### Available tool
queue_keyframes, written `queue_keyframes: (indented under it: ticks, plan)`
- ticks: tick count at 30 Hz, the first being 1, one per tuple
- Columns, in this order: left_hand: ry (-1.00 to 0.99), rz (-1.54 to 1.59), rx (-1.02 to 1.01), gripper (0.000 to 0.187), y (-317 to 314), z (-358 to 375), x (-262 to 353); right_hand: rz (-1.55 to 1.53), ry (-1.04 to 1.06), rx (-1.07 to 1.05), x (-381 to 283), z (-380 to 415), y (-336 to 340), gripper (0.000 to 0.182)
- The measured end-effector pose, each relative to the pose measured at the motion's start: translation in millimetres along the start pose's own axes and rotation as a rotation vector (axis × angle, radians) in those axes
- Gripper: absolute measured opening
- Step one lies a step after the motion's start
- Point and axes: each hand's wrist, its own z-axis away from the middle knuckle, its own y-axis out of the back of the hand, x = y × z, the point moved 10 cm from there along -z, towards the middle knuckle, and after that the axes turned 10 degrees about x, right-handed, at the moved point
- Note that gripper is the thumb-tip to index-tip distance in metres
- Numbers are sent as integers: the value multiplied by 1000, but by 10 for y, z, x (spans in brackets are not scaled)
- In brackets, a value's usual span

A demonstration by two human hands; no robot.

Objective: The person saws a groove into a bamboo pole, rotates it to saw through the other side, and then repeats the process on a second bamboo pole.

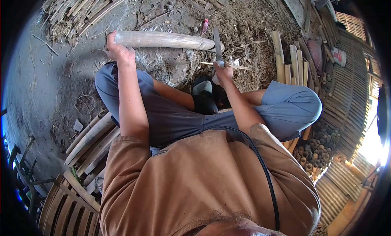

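My left hand (121, 53) is closed around the left end of a long, slightly curved piece of bamboo (163, 40), held roughly level in front of my knees. In my right hand (222, 74) is a machete (217, 40), its blade pointing away from me. The blade stands upright in the view, right at the bamboo's far right end. A thin pale bamboo strip (241, 66) crosses just above my right fist, close to the machete's handle. My crossed legs lie below both hands.
Bamboo scraps (79, 10) are heaped at the upper left, and shavings (248, 36) cover the ground at upper right. Split bamboo pieces (294, 63) stand on the right. More bamboo lengths (95, 140) lie at lower left, near a slatted wooden seat (67, 207). A white bucket (339, 57) sits far right.
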Motion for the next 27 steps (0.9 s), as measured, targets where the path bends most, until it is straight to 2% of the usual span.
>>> queue_keyframes:
  ticks: [1,3,4,7,10,13,14,17,18,21,25,26,27]
  plan:
    - [-8,1,-33,25,-38,-28,-4,30,84,57,190,-214,-106,55]
    - [-5,-5,-60,24,-117,-16,-43,218,330,223,-451,267,112,50]
    - [2,-14,-49,24,-126,13,-32,73,303,39,-760,519,114,52]
    - [5,-27,-50,24,-73,6,-40,167,512,-45,-1335,967,37,57]
    - [-23,-28,-41,24,-93,154,71,162,734,-82,-1293,1014,-192,62]
    - [-18,-21,-49,23,-111,196,70,211,755,-125,-1177,1061,-217,64]
    - [-6,-23,-66,23,-105,142,48,253,837,-31,-1024,962,-266,62]
    - [6,-1,-80,21,-139,191,54,374,621,65,-750,625,-100,59]
    - [6,11,-78,21,-142,217,65,331,486,32,-631,475,-43,55]
    - [-68,-3,-134,21,-200,182,96,360,493,222,-527,348,58,53]
    - [-13,15,-163,21,-278,275,61,255,814,245,-942,723,52,53]
    - [1,30,-171,21,-294,323,67,192,764,114,-1020,764,-15,53]
    - [12,42,-182,21,-305,353,77,240,746,85,-1103,825,-1,53]
